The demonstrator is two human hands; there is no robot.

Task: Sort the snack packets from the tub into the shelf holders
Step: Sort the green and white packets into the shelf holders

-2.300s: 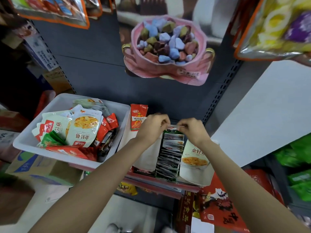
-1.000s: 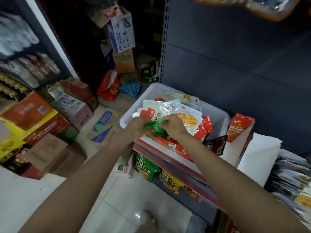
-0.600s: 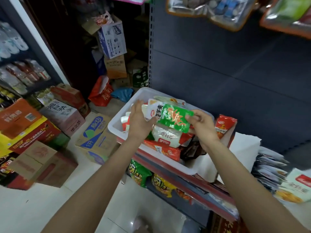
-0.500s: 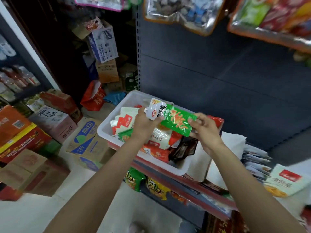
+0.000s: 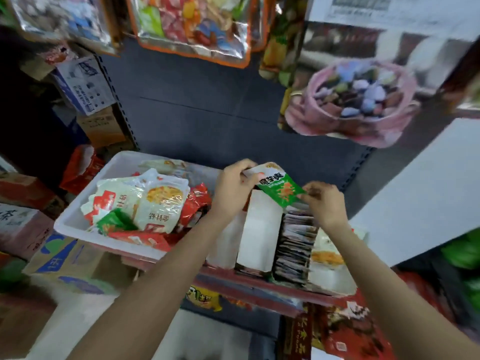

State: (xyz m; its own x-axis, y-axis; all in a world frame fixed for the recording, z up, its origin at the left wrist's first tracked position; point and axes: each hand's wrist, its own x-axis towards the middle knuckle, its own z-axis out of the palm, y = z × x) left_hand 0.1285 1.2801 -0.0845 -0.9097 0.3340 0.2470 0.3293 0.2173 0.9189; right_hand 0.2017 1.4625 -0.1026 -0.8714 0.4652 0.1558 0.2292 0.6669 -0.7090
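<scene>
While I stand at the shelf, both my hands share one packet.
Left hand [image 5: 235, 184]: pinching the white top end of the green packet [image 5: 280, 187].
Right hand [image 5: 324, 201]: pinching its lower right corner.
Green packet: tilted, in the air above the white holders [image 5: 257, 235].
Tub [image 5: 85, 203]: left of the holders, full of packets.

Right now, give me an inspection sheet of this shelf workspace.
Surface: shelf carrying tub and holders.
Job's things: green packet held above white holders; white tub full of mixed packets.
Clutter: cardboard boxes on the floor at left.
Hands: left hand and right hand each pinch an end of the green packet.
Cables: nothing seen.
Surroundings: hanging candy bags overhead; dark back panel.
</scene>
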